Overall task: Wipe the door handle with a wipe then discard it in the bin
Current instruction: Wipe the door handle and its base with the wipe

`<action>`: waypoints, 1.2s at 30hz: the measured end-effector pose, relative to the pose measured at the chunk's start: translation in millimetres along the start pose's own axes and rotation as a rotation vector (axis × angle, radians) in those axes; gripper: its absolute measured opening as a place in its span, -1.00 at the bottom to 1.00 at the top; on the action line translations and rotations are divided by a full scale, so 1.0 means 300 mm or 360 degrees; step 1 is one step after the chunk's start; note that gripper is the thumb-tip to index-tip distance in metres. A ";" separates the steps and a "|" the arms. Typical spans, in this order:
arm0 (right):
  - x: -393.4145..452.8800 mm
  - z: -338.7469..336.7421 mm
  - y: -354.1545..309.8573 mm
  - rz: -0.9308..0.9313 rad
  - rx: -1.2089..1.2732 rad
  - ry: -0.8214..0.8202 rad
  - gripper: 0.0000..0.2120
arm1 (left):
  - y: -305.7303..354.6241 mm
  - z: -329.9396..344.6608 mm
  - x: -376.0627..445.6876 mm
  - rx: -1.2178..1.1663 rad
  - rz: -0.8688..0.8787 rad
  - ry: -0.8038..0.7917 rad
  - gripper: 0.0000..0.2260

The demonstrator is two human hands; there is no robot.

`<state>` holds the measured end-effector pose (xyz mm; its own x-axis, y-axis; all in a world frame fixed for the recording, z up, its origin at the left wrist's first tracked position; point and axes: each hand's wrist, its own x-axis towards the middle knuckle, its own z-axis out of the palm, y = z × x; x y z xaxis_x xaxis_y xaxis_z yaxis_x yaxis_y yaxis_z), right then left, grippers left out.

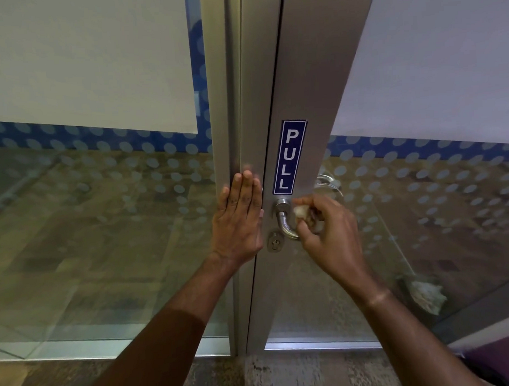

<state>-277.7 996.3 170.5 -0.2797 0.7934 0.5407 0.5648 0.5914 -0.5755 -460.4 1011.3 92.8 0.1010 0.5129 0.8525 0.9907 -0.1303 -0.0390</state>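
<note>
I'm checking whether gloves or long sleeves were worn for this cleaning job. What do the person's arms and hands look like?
No gloves: the left hand and right hand are both bare. Both forearms are bare too, with no sleeve anywhere in view. No watch, ring or bracelet shows on either hand or wrist.

A blue sign (289, 157) reading "PULL" in white vertical letters sits on the metal door frame (310, 104).

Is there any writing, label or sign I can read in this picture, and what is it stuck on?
"PULL": white capitals running top to bottom on a blue sticker, stuck on the metal door frame just above the door handle.
No other text is visible.
</note>
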 end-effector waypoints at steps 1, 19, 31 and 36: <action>0.003 0.005 -0.011 -0.0072 -0.0012 0.0024 -0.73 | 0.001 0.000 0.001 0.0002 0.0000 -0.0006 -0.27; 0.029 0.116 -0.110 -0.0497 -0.0904 -0.0272 -0.90 | -0.004 0.000 -0.004 -0.0012 -0.0001 -0.0022 -0.33; -0.231 0.189 0.006 -0.0293 -0.0106 0.0024 -0.70 | -0.004 0.003 -0.004 0.0028 -0.0006 0.0033 -0.34; -0.219 0.282 0.051 0.1202 0.1005 0.0508 -0.84 | -0.005 0.002 -0.004 -0.0002 0.0016 0.0029 -0.26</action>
<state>-316.5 965.4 74.2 0.2496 0.9683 -0.0103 -0.0282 -0.0033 -0.9996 -461.8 1011.5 91.5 0.1095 0.4960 0.8614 0.9895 -0.1364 -0.0472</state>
